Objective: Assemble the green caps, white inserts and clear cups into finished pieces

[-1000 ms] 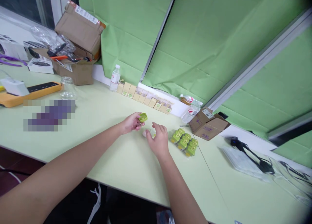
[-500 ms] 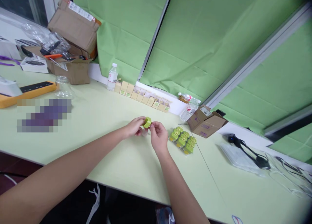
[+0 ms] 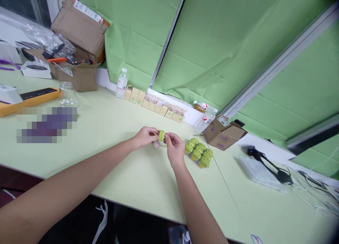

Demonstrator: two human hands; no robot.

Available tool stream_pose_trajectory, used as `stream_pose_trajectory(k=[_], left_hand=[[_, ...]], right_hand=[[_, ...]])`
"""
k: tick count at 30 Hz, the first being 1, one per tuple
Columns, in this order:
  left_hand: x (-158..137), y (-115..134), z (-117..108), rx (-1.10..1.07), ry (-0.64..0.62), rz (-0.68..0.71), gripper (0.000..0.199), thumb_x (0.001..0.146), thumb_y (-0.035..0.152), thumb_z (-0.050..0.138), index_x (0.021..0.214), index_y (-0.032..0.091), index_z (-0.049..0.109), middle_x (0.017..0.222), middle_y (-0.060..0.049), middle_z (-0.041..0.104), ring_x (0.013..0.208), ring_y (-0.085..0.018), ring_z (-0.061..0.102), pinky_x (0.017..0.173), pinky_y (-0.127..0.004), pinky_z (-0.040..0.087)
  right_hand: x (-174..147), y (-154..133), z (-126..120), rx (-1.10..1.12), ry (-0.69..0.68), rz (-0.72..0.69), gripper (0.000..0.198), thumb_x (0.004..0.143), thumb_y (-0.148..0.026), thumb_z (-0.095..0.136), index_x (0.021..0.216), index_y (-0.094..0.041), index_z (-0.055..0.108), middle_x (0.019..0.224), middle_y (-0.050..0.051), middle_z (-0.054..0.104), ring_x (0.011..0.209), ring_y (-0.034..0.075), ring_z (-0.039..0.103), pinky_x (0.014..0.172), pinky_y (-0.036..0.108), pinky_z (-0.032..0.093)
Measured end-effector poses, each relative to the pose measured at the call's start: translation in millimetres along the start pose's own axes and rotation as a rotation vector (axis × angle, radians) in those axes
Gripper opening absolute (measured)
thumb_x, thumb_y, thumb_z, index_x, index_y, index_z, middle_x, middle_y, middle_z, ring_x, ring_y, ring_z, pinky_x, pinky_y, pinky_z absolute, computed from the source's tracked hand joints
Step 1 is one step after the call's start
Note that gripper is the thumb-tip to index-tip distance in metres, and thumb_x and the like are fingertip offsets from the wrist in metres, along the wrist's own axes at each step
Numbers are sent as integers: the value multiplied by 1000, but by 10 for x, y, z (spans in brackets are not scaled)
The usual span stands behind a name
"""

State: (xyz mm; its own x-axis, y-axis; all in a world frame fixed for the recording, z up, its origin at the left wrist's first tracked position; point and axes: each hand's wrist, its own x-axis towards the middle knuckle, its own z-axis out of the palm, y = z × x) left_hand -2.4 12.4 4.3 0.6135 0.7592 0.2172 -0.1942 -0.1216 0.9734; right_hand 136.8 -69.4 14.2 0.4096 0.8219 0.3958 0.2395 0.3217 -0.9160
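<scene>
Above the table, my left hand [image 3: 145, 138] pinches a small green block-like piece [image 3: 161, 135] between thumb and fingers. My right hand [image 3: 176, 149] is closed at the right end of that piece, fingertips pressed together; whatever they grip there is too small to make out. Under the fingers a pale, clear-looking bit [image 3: 156, 144] shows, partly hidden. Just right of my right hand stands a cluster of similar green pieces [image 3: 197, 152] with yellowish loops on top and clear plastic around the base.
A row of small cardboard boxes [image 3: 153, 104] lines the back edge, beside an upright water bottle [image 3: 122, 84]. More bottles [image 3: 206, 120] lie near a brown carton [image 3: 224, 132]. At left are a glass jar [image 3: 68, 94], a power strip [image 3: 34, 99] and an open box [image 3: 76, 76].
The green piece has turned in my left hand and moved slightly right and down. My right hand has shifted a little right, fingers still pinched at the piece.
</scene>
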Motion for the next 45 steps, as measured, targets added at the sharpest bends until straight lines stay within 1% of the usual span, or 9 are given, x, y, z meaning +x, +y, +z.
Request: stream_pose_trajectory(k=[6,17,24,27,30,34,38,41,45], left_hand=[[-11,-44,-16,-58,-8,-70,30,74,38,78,87,12,72,73,-6,73,68,-19,70,77,-34,57],[-47,55,-6,-186,-74,-142,32,70,36,81,85,10,72,76,-8,72,69,-18,68,76,-35,56],[-17,42,-15,-189,-21,-137,21,72,30,75,74,10,67,69,-6,67,62,-14,63,70,-31,54],[0,38,0,-167,2,-123,15,72,26,68,72,11,64,68,-4,65,63,-15,62,69,-30,53],[6,23,13,-134,12,-116,8,69,21,61,67,13,62,65,-1,61,62,-13,60,64,-26,50],[4,8,18,-67,-13,-98,8,66,17,58,58,14,58,55,3,53,53,-10,52,51,-21,39],[49,35,-69,-31,28,-91,11,68,24,57,66,15,62,61,-1,60,58,-14,59,58,-25,46],[117,40,-226,29,112,-84,20,72,33,56,74,15,65,73,-6,68,66,-18,65,66,-30,52],[180,-34,-444,221,244,-45,18,70,32,60,70,15,66,77,-7,69,72,-19,64,67,-29,50]], right_hand=[[-14,10,-1,8,-2,20,24,77,-37,70,88,-16,72,82,5,73,70,16,65,72,33,56],[-11,3,-31,39,-36,25,23,75,-38,72,85,-17,75,80,4,73,65,15,63,67,32,56],[-15,-62,-11,120,-80,81,25,77,-37,70,92,-17,75,85,4,74,68,15,64,72,35,58],[-26,-139,-35,29,-140,-3,30,77,-32,67,104,-20,71,100,7,71,77,16,64,74,35,58],[-61,-206,-48,-226,-248,-208,49,73,-26,69,122,-26,63,121,9,61,93,19,63,74,32,57],[-104,-221,-26,-493,-277,-373,41,76,-25,69,117,-25,63,109,7,65,92,20,62,75,33,54],[-99,-205,-23,-577,-165,-385,38,78,-30,69,115,-23,60,108,8,67,89,21,62,75,35,52],[-84,-204,-42,-514,-94,-338,38,80,-34,68,114,-22,55,108,8,68,86,20,64,76,34,52],[-119,-178,-21,-450,-189,-275,31,80,-32,67,104,-23,51,110,8,70,89,20,67,83,36,52]])
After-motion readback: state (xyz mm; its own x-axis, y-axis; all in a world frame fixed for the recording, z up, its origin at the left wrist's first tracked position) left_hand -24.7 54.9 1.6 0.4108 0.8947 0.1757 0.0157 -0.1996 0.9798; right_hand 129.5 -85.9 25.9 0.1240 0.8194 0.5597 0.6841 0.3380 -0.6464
